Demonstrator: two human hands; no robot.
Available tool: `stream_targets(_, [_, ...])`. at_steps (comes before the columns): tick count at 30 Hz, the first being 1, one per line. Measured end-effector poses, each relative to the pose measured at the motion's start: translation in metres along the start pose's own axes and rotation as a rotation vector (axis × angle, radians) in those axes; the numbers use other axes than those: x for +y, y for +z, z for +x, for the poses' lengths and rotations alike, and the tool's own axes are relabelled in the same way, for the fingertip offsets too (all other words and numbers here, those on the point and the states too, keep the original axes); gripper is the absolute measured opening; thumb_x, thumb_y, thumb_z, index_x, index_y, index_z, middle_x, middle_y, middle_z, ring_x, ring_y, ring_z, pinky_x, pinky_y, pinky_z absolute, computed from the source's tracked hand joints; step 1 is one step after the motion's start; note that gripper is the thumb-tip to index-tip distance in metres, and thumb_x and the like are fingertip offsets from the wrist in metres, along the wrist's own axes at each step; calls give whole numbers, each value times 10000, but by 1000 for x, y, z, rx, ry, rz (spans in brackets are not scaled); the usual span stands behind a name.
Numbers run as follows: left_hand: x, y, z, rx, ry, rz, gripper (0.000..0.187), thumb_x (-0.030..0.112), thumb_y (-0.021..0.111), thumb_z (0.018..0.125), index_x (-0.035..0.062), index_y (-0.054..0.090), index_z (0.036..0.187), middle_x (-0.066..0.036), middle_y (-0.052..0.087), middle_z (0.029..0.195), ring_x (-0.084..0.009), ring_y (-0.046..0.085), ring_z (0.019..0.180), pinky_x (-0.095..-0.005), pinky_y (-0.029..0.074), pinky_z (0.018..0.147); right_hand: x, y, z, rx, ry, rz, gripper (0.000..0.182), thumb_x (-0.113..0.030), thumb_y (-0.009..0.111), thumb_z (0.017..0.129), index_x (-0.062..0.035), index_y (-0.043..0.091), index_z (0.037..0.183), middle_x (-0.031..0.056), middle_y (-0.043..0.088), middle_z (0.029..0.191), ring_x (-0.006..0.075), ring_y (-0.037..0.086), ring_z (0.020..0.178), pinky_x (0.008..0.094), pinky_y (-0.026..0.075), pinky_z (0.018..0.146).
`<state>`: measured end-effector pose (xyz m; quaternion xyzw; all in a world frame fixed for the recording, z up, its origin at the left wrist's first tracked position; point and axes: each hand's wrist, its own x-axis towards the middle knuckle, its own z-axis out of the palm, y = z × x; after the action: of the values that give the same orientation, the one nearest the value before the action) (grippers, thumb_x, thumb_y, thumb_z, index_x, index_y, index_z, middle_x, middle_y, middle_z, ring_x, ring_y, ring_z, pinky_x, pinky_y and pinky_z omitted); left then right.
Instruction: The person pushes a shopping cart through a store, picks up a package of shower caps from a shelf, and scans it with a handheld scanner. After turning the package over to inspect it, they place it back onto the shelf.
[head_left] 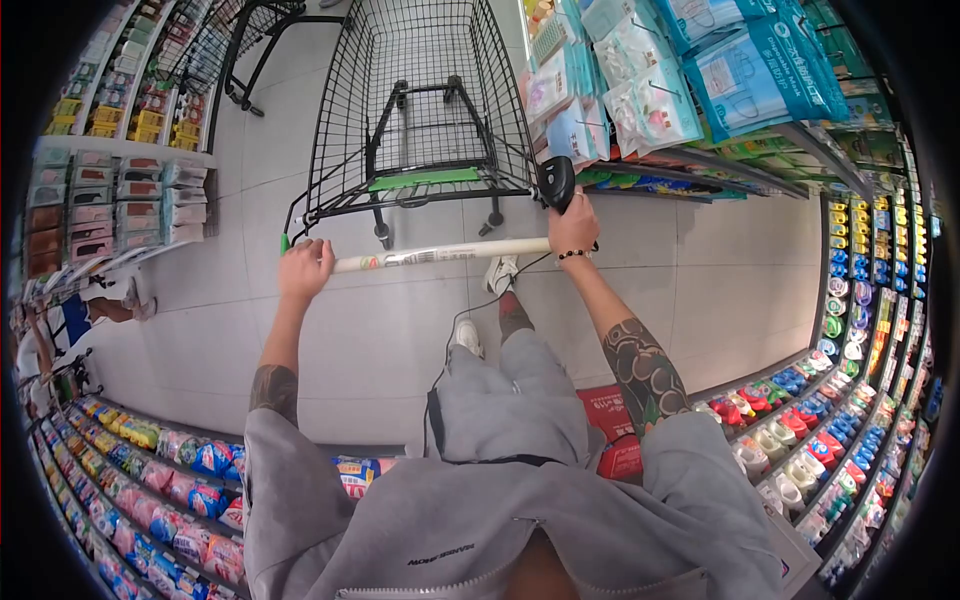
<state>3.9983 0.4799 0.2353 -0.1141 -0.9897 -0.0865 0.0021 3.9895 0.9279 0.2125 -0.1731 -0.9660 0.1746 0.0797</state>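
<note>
A black wire shopping cart (405, 50) stands in front of me, with a green strip (425, 179) along its near end. Its pale handle bar (450, 254) runs across the view with a printed label on it. My left hand (306, 268) is closed around the bar's left end, close to a green corner piece (284, 242). At the right end, my right hand (574, 228) is closed on the handle, a beaded bracelet at its wrist. A rounded black piece (556, 183) sticks up right above that fist. The cart's visible basket bottom shows bare wire.
Hanging packs of disposable masks (765, 85) jut out at the upper right. Shelves of bottles (790, 440) curve along the right, packaged goods (170, 490) at lower left. Another cart (250, 50) stands upper left; a person's leg (115, 307) shows at left. A thin cable (455, 345) hangs by my legs.
</note>
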Motion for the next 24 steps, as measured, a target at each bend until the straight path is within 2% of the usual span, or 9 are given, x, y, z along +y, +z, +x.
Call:
stream_targets(4, [-6, 2, 4, 37, 9, -6, 295, 262, 497, 869, 70, 609, 675, -102, 566, 615, -299, 578, 578, -409, 460, 545, -2, 1, 1, 11, 1, 25, 458, -159, 699, 711, -22, 527, 1113, 141, 597, 957, 331, 585, 928, 436, 473, 780])
stream_targets(24, [-21, -1, 16, -1, 10, 31, 295, 257, 472, 876, 71, 594, 682, -92, 568, 633, -298, 579, 601, -409, 457, 552, -13, 10, 3, 20, 45, 49, 464, -205, 695, 729, -40, 527, 1129, 132, 608, 1017, 329, 595, 931, 438, 480, 786])
